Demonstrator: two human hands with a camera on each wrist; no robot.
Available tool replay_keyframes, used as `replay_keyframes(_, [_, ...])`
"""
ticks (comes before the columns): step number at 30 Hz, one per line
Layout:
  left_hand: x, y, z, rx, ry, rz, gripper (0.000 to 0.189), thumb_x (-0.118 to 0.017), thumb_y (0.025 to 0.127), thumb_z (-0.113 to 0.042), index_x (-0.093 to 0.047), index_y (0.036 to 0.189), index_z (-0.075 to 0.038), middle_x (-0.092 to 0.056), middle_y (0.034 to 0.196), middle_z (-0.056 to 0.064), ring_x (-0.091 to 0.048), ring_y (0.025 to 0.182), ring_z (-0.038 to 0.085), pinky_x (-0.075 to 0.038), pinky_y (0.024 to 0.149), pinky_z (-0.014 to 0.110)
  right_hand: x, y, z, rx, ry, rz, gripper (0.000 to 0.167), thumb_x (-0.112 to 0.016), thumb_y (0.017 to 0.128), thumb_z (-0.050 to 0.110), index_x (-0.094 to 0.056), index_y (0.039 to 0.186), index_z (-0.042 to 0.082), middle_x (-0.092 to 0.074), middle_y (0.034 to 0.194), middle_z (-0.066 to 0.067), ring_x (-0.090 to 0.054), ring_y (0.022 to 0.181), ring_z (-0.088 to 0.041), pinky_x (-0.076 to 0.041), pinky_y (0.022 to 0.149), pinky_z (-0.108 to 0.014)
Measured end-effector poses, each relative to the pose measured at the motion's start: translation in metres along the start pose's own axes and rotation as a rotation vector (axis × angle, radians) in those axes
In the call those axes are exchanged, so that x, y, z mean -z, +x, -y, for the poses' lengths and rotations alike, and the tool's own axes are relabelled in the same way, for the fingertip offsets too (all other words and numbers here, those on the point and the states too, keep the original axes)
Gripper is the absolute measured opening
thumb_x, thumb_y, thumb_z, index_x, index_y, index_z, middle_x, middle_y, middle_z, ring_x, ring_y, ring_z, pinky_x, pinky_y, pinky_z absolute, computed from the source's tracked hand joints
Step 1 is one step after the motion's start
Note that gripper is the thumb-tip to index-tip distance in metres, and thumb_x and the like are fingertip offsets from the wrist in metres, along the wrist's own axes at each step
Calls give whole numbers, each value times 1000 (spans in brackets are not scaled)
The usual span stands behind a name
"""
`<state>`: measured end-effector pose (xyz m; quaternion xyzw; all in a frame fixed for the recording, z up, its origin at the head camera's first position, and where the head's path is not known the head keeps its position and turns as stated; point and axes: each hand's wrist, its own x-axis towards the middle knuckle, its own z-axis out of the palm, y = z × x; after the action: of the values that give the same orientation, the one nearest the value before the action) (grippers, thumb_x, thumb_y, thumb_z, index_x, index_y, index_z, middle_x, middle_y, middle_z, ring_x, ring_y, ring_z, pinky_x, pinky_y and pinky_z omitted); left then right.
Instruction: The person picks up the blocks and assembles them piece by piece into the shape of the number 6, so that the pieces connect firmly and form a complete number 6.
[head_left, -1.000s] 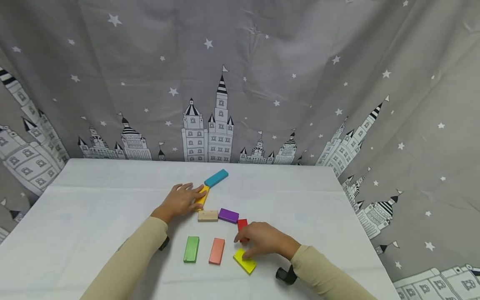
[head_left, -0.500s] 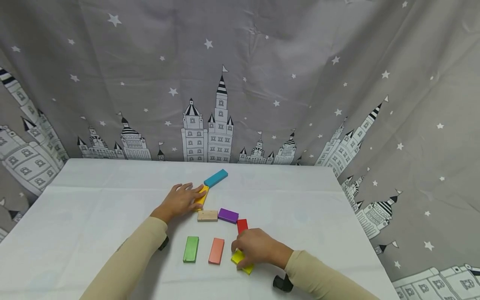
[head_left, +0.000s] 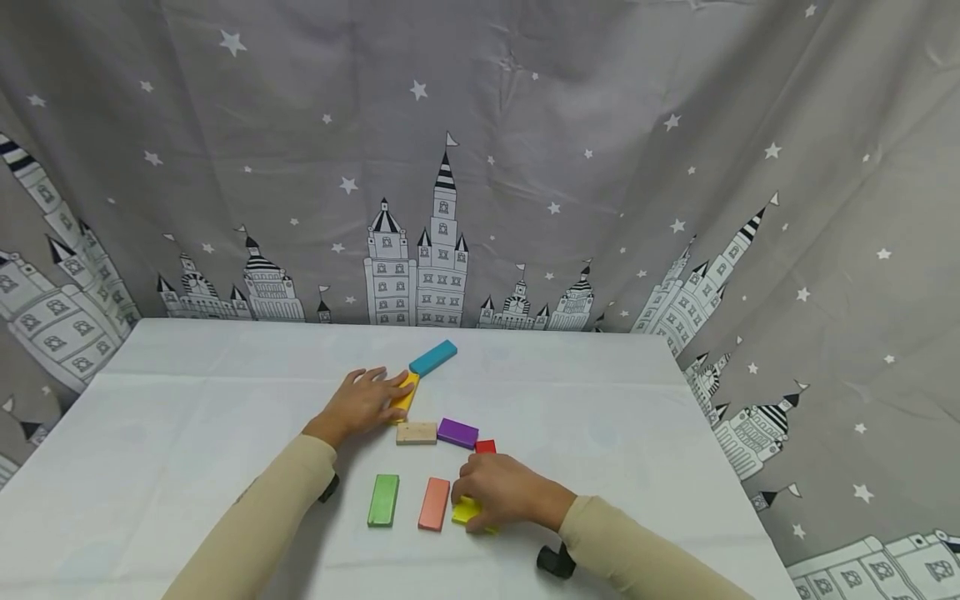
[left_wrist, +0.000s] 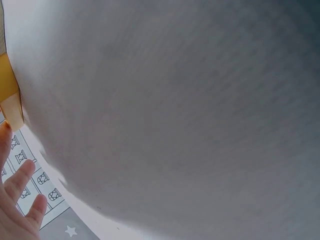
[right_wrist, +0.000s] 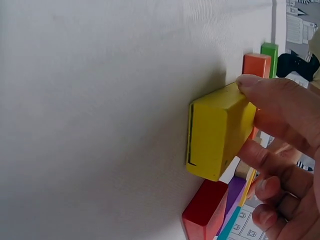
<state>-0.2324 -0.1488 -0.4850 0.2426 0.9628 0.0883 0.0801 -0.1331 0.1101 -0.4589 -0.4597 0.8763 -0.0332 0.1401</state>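
Note:
My left hand (head_left: 362, 402) rests its index finger and thumb on an orange-yellow block (head_left: 405, 398), the other fingers spread apart. The left wrist view catches that block (left_wrist: 7, 77) at its left edge, with a fingertip close by. My right hand (head_left: 506, 493) pinches a bright yellow block (head_left: 467, 509) between thumb and fingers. In the right wrist view the yellow block (right_wrist: 215, 132) stands on its edge, tilted, near the red block (right_wrist: 206, 209). From the head view, most of the red block (head_left: 485, 447) is hidden behind the right hand. A salmon block (head_left: 433, 503) lies just left of the yellow one.
A blue block (head_left: 433, 357) meets the far end of the orange-yellow one. A plain wooden block (head_left: 416, 433) and a purple block (head_left: 457, 433) continue the bent line toward the red. Left of the salmon block lies a green block (head_left: 383, 500). Behind the white table (head_left: 225, 358) hangs a grey curtain (head_left: 562, 100).
My right hand has come down onto the yellow block, taken hold of it and shifted it left toward the salmon block, turning it a little. My left hand has stayed in place.

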Motion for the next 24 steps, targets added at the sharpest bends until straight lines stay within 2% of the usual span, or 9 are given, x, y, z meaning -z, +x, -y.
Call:
replay_keyframes(12, [-2,1,0,11,12,7,59,-59,91,-48,-51,140,-16,-39,151,7,-31,137,43,-18,111,63,2,10,-12,44,56,-18,29,-82,77,33,-74,104,22,-64,85,14,-49,77,0,-39,70,-11])
replay_keyframes(24, [-2,1,0,15,2,15,58,-59,91,-47,-52,140,-16,-39,151,7,-31,137,43,-18,111,63,3,16,-18,33,77,-3,30,-82,78,34,-74,104,23,-65,88,16,-51,82,0,-41,75,-12])
